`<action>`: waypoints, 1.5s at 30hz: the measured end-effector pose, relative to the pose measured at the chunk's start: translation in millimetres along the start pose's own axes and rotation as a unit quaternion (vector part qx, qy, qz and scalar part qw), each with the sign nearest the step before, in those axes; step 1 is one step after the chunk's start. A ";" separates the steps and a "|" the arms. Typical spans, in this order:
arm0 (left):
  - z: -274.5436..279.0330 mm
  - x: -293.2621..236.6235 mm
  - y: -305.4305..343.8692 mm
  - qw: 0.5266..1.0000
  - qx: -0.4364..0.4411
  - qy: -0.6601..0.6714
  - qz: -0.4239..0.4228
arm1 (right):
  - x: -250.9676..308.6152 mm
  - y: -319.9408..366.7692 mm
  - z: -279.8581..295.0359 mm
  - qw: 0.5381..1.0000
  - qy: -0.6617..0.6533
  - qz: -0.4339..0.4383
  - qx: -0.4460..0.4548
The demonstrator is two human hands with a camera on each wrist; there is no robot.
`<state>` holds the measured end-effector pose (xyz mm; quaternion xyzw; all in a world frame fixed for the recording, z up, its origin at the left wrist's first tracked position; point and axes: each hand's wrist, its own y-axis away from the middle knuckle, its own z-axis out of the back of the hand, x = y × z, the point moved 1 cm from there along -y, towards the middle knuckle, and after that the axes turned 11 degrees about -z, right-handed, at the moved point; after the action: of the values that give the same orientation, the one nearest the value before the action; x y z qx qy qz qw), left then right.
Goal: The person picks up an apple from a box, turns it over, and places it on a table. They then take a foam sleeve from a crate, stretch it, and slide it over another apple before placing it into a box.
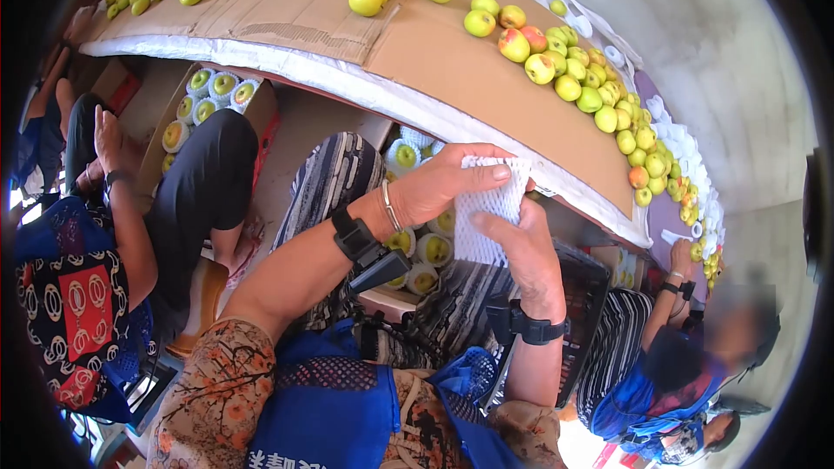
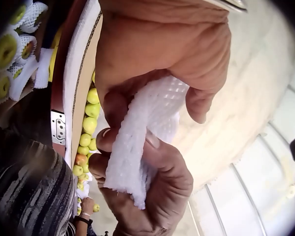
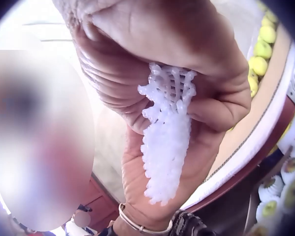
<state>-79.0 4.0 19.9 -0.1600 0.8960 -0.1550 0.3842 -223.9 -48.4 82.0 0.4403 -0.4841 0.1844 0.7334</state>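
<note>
A white foam net sleeve, flattened, is held between both hands above the lap. The left hand pinches its upper part, thumb across the front. From the other side the right hand grips it, with the thumb on its face and the fingers behind. In the left wrist view the sleeve appears edge-on, folded between the left hand above and the right hand below. The right wrist view shows the netting slightly parted at one end, near the right hand. No fruit is inside the visible part.
A cardboard-covered table carries loose apples and piled white sleeves. Below its edge, a box holds sleeved apples; another box of them stands left. A dark crate is at the right. People sit on both sides.
</note>
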 end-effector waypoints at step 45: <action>21.1 -9.0 12.9 0.958 -0.282 -0.022 0.056 | -79.5 -57.7 -80.0 0.982 0.144 0.088 -0.090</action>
<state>-59.7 16.0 6.6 -0.2142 0.9022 0.1291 0.3514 -176.8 -1.5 -25.8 0.2972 -0.4252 0.2652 0.8128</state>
